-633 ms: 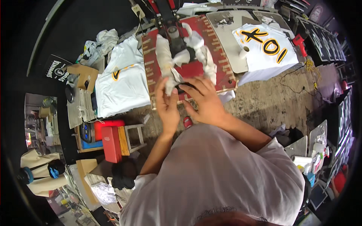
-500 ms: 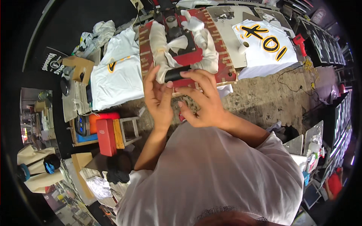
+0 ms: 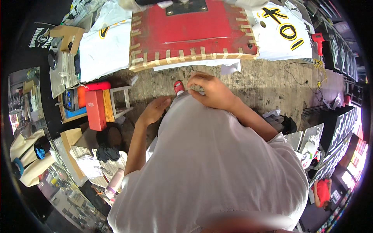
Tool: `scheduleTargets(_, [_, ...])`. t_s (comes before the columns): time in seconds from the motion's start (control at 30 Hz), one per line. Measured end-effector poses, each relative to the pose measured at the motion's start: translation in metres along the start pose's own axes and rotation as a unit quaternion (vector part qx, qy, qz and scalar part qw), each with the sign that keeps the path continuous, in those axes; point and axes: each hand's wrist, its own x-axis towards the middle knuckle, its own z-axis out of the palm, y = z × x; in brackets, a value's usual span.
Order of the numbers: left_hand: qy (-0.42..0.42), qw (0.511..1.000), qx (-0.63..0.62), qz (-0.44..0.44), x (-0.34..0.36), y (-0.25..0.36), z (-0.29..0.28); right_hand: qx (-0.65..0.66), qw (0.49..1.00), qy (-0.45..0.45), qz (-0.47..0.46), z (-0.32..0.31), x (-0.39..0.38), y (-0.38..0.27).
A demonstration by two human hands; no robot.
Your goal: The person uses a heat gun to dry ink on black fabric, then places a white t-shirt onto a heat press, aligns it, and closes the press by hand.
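Observation:
My left hand (image 3: 154, 110) hangs low, beside the front of my white shirt (image 3: 217, 155). Its fingers lie stretched out together, with nothing seen in them. Higher and to the right, my right hand (image 3: 210, 89) is in front of my shirt, its fingers loosely bent and apart from the thumb; no object shows in it. Beyond both hands stands a red padded board (image 3: 186, 33) edged with strips of tan tape. Whitish cloth (image 3: 243, 3) shows at the top edge of the picture, mostly cut off. Neither hand touches the board.
White printed shirts lie left (image 3: 105, 42) and right (image 3: 283, 35) of the board. A red heat gun (image 3: 319, 40) hangs at the right, with a yellow cord below. At the left are a red box (image 3: 96, 110) and a small stool (image 3: 120, 101). A person in red (image 3: 322, 192) is far right.
Both hands have left the white cloth with the black band and come back toward my body. The view has shifted, so the red board sits higher and its cloth is mostly out of sight.

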Motion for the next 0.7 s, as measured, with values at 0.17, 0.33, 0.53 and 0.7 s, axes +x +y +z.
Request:
scheduleTargets(0.17, [0.012, 0.984, -0.110, -0.143, -0.003, -0.065, 0.032, 0.009, 0.999, -0.015, 0.030, -0.001, 0.001, 0.010])
scheduleTargets(0.33, [0.018, 0.987, -0.132, -0.088, -0.009, -0.068, 0.045, -0.035, 0.998, -0.032, 0.029, 0.002, -0.001, 0.017])
scheduleTargets(0.53, [0.065, 0.985, -0.144, -0.061, -0.019, -0.054, 0.047, -0.034, 0.996, -0.056, 0.065, 0.001, -0.003, 0.024])
scheduleTargets(0.7, [0.070, 0.992, -0.107, -0.020, -0.013, -0.070, 0.048, -0.039, 0.994, -0.034, 0.092, -0.010, -0.013, 0.050])
